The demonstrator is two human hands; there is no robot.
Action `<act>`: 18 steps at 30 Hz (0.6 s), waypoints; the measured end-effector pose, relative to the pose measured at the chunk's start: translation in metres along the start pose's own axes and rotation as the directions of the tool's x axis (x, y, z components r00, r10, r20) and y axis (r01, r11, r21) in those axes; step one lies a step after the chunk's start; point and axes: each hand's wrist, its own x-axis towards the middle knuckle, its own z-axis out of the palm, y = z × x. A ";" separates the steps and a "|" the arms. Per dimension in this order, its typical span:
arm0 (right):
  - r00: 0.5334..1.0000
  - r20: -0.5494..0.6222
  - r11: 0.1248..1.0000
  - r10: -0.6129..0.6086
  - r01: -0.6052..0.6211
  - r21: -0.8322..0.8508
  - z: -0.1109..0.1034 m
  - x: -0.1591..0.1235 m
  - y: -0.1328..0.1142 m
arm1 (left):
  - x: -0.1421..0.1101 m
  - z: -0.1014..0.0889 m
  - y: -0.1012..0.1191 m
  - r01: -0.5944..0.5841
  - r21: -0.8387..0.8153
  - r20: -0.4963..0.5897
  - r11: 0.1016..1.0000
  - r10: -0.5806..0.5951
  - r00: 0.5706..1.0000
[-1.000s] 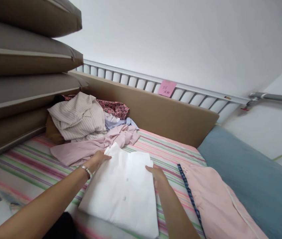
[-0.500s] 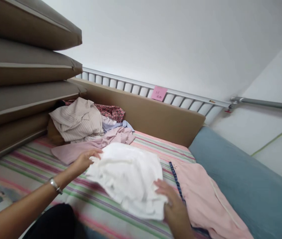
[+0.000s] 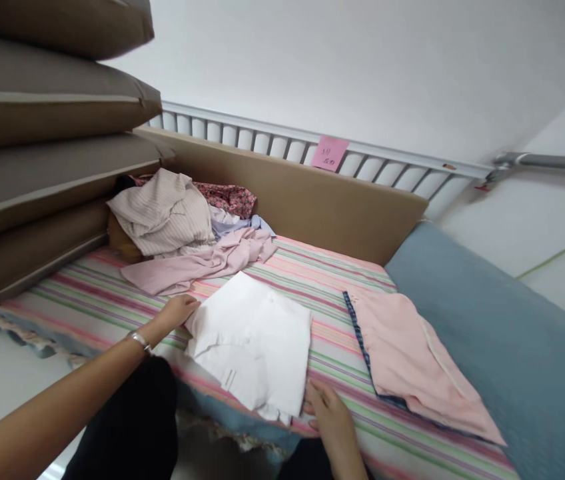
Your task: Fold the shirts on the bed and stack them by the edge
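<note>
A white folded garment [image 3: 255,340] lies flat on the striped bedsheet [image 3: 322,280]. A small label shows near its lower edge. My left hand [image 3: 177,312] rests at the garment's left edge, fingers curled onto the cloth. My right hand [image 3: 325,413] lies at its lower right corner, fingers stretched out flat on the sheet and touching the cloth's edge. A thin bracelet sits on my left wrist.
A folded pink garment with a dark checked trim [image 3: 407,360] lies to the right. A heap of unfolded clothes [image 3: 182,227] sits at the back left under stacked grey cushions [image 3: 47,133]. A blue blanket [image 3: 502,347] covers the right side. A brown board [image 3: 307,200] and white rail line the wall.
The white garment was lifted and bunched half a second ago; now it lies flat again, turned over with its label up. Both hands have come down to its edges.
</note>
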 end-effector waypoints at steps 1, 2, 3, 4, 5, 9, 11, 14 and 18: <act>1.000 0.001 0.996 -0.010 0.010 -0.084 0.005 -0.001 -0.004 | 0.004 0.006 0.003 0.000 0.042 0.015 0.999 -0.001 1.000; 1.000 0.000 0.986 -0.030 0.029 -0.166 0.010 -0.001 -0.007 | 0.007 0.011 0.006 -0.004 0.088 0.028 0.996 0.002 1.000; 0.999 0.002 0.968 -0.053 0.052 -0.244 0.013 -0.001 -0.010 | 0.010 0.015 0.008 -0.012 0.131 0.038 0.991 0.007 0.999; 0.997 0.008 0.947 -0.081 0.079 -0.311 0.015 0.000 -0.013 | 0.012 0.017 0.010 -0.022 0.161 0.043 0.987 0.015 0.999; 0.994 0.013 0.925 -0.109 0.106 -0.366 0.015 0.001 -0.015 | 0.014 0.017 0.013 -0.034 0.183 0.047 0.983 0.026 0.999; 0.982 0.046 0.914 -0.184 0.188 -0.359 0.011 0.006 -0.023 | 0.015 0.012 0.025 -0.079 0.194 0.066 0.978 0.068 0.996; 0.980 0.083 0.960 -0.181 0.195 -0.200 0.008 0.006 -0.023 | 0.014 0.009 0.029 -0.082 0.161 0.087 0.984 0.069 0.994; 0.968 0.243 0.966 -0.069 0.004 0.257 0.005 0.002 -0.015 | 0.009 0.009 0.027 -0.017 0.077 0.149 0.997 0.005 0.989; 0.896 0.428 0.825 0.118 -0.329 0.461 0.002 -0.004 -0.004 | 0.002 0.013 0.015 0.157 -0.049 0.280 0.986 -0.137 0.950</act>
